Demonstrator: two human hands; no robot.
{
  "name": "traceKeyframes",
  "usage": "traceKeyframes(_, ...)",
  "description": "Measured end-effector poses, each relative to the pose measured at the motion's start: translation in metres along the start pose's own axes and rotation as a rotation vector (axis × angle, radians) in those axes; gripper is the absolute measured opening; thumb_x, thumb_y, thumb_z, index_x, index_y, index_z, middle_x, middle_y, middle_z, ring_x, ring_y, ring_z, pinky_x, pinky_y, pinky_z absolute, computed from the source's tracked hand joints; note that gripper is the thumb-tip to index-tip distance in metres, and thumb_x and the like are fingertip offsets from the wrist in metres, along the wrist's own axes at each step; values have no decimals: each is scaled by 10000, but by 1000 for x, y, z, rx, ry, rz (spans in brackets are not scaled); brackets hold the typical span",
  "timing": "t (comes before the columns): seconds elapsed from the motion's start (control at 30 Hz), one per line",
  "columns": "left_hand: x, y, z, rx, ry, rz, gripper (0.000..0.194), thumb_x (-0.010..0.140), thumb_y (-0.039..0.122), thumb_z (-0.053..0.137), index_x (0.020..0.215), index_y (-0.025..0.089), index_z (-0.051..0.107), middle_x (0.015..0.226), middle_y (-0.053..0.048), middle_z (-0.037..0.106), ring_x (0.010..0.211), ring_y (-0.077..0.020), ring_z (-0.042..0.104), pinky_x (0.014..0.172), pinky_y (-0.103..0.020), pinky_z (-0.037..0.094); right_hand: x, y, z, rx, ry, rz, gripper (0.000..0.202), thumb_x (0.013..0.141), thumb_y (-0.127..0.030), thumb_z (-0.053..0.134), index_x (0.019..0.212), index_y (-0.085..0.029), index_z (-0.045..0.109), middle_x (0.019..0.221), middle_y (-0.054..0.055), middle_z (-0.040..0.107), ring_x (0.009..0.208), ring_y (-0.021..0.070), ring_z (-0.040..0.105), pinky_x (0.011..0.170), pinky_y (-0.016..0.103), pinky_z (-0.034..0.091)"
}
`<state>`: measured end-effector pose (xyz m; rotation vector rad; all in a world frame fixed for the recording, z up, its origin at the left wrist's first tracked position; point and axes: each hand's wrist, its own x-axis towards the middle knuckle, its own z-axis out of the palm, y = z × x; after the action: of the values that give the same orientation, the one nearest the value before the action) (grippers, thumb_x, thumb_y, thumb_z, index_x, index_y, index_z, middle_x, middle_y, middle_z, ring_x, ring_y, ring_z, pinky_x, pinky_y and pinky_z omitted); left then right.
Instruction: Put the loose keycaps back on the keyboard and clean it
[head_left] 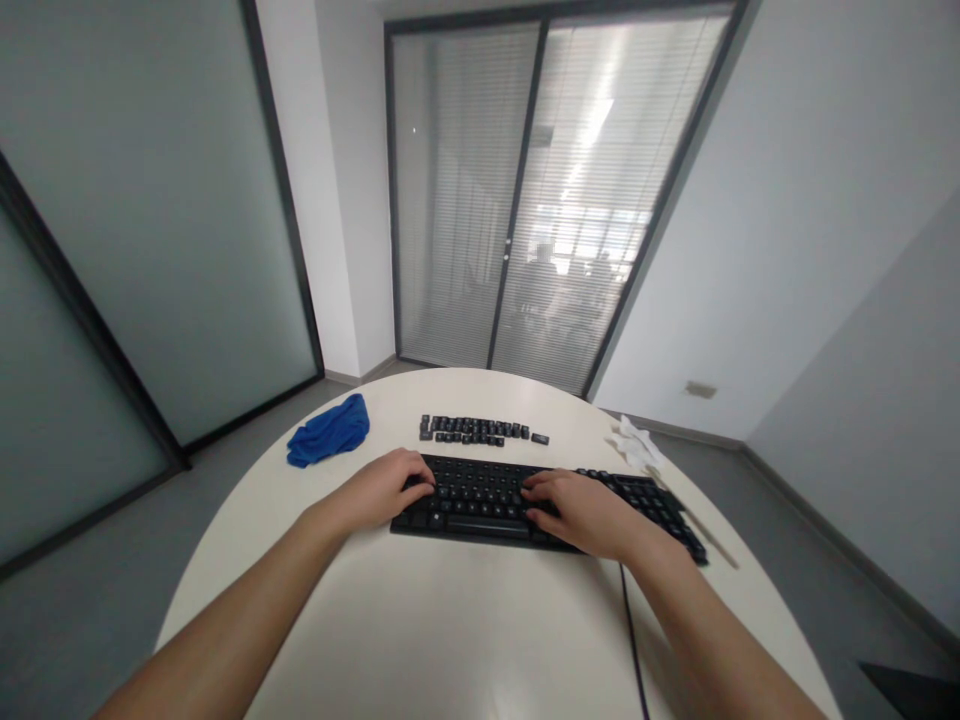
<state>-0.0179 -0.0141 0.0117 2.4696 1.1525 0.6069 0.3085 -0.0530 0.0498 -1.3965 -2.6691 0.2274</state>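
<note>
A black keyboard (480,526) lies across the round table, its right part partly covered by my right hand and forearm. My left hand (390,486) grips its left end, with the thumb over the edge keys. Over the middle keys rests my right hand (574,508), thumb and fingers apart and fingertips touching the keys. I make out nothing between them. The upper rows on the left look flatter than the lower key rows. Behind the keyboard, several loose black keycaps (469,430) are laid out in rows.
A crumpled blue cloth (330,430) lies at the table's left. White crumpled tissue (636,442) and a thin light stick (712,540) are on the right. A black cable (634,640) runs toward me over the white table (450,630). Beyond stand glass partitions and walls.
</note>
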Motion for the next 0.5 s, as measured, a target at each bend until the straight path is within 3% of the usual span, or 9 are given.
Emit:
traceKeyframes(0.33, -3, 7, 0, 145, 11, 64, 251, 951, 368, 526, 957, 269, 757, 998, -49, 698, 948, -240, 633, 828, -337, 472, 0, -2, -1, -23, -10, 4, 305, 921, -332, 550, 1119, -212, 749, 1268, 89, 690, 1161, 286, 641, 1014, 396, 491)
traceKeyframes(0.5, -3, 11, -2, 164, -6, 26, 254, 952, 353, 518, 996, 274, 755, 1038, -44, 706, 977, -239, 639, 843, -333, 477, -1, -2, 0, -9, 9, 18, 297, 910, -338, 572, 1118, -209, 739, 1245, 101, 701, 1148, 289, 647, 1014, 393, 487)
